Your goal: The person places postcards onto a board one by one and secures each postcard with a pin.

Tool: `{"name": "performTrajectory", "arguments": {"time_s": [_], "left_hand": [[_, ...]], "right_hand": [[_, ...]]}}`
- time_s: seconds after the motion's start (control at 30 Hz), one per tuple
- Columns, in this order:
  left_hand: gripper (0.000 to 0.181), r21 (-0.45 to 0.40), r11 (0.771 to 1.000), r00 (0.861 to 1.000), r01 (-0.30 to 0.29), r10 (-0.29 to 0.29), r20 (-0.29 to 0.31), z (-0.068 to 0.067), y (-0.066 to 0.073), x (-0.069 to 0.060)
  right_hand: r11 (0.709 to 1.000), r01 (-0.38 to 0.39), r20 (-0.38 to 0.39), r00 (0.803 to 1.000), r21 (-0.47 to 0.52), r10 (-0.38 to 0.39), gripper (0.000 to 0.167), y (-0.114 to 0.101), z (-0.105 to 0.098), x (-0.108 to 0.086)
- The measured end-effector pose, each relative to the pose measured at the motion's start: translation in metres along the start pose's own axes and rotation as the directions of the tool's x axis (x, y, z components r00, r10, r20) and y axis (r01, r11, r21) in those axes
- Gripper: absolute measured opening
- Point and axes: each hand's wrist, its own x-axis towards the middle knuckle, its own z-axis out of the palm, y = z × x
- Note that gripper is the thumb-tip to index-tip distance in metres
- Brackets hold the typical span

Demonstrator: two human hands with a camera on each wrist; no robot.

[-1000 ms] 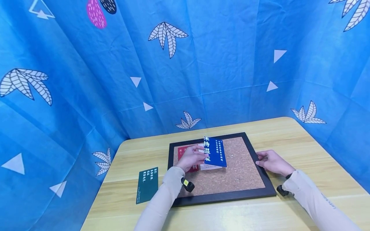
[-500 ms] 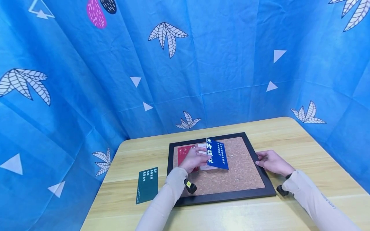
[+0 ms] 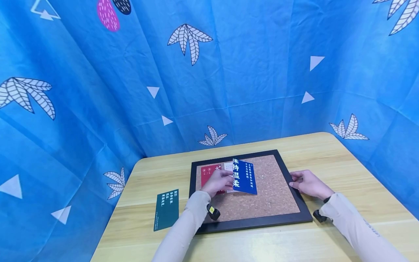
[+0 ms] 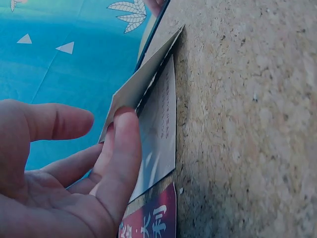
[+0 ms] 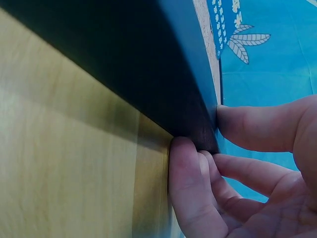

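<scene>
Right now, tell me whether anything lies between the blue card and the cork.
Yes: a white card lies on the cork, partly beneath the tilted blue card, whose raised left edge the left hand holds. To the blue card's right, no other card shows.

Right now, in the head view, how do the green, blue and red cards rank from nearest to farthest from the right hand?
1. Blue card, tilted over the board.
2. Red card, at the board's left side.
3. Green card, on the table beyond the board's left edge.
</scene>
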Motion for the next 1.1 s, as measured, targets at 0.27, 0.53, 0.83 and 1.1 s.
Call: {"name": "performTrajectory", "arguments": {"time_s": [0.27,0.53,0.83,1.1], "left_hand": [[0.04,0.037,0.999,1.0,-0.007,0.007,-0.004,0.0,0.0,-0.001],[0.04,0.052,0.998,0.999,-0.04,0.042,-0.025,0.007,-0.003,0.002],[0.038,0.041,0.998,0.999,-0.044,0.045,-0.03,0.016,-0.002,0.006],[0.039,0.012,0.999,0.998,-0.046,0.047,-0.033,0.025,0.002,0.009]], "right_hand": [[1.0,0.008,0.0,1.0,-0.003,-0.008,0.057,0.0,0.0,0.0],[1.0,-0.001,-0.004,1.0,-0.019,0.001,0.057,0.0,0.0,0.0],[1.0,0.005,-0.011,1.0,-0.02,-0.005,0.056,-0.002,-0.001,-0.001],[1.0,0.008,-0.006,1.0,0.0,-0.008,0.057,-0.002,0.0,-0.001]]}}
